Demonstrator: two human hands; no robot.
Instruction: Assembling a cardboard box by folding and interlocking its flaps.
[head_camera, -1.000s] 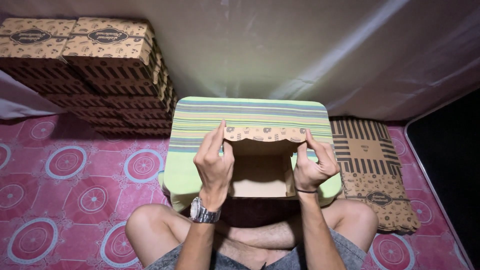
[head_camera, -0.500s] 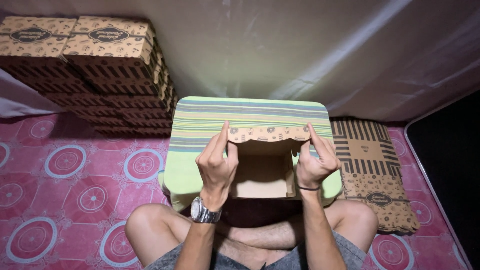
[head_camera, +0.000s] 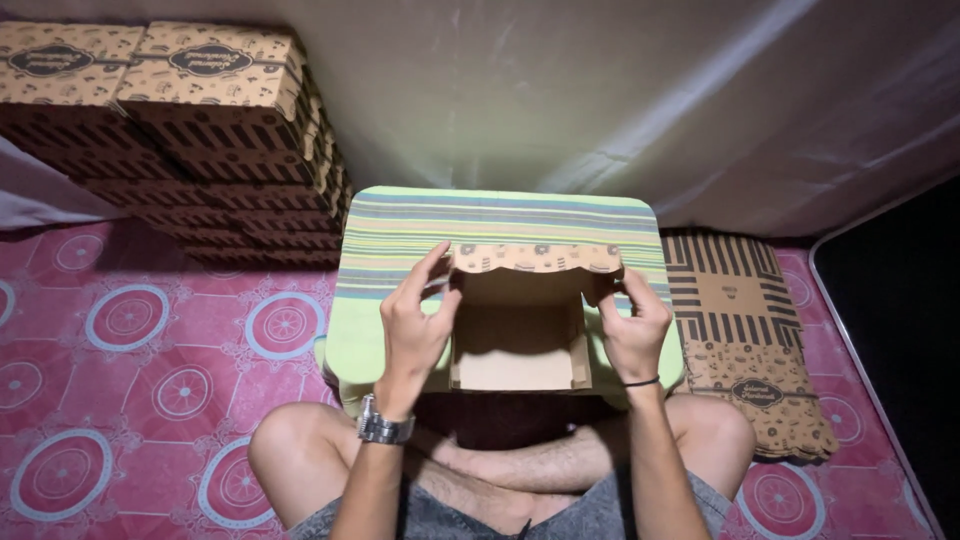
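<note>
Sitting cross-legged on a pink floor mat with circular patterns (head_camera: 130, 330), a person shapes a half-folded brown cardboard box with a printed scalloped flap (head_camera: 520, 320) on a small green striped worktop (head_camera: 500, 215). The left hand (head_camera: 415, 325) grips the box's left wall, fingers pressed along the panel with the thumb inside; the right hand (head_camera: 632, 325) pinches the right wall near its upper corner. The box stands open toward the person, its flap raised at the far edge. It looks light, thin and stiff along the creases, likely to buckle if squeezed mid-panel, so the side walls near the folds seem the safest hold. A tall stack of finished printed boxes (head_camera: 200, 130) stands at the left, and flat striped box blanks (head_camera: 745, 330) lie to the right.
</note>
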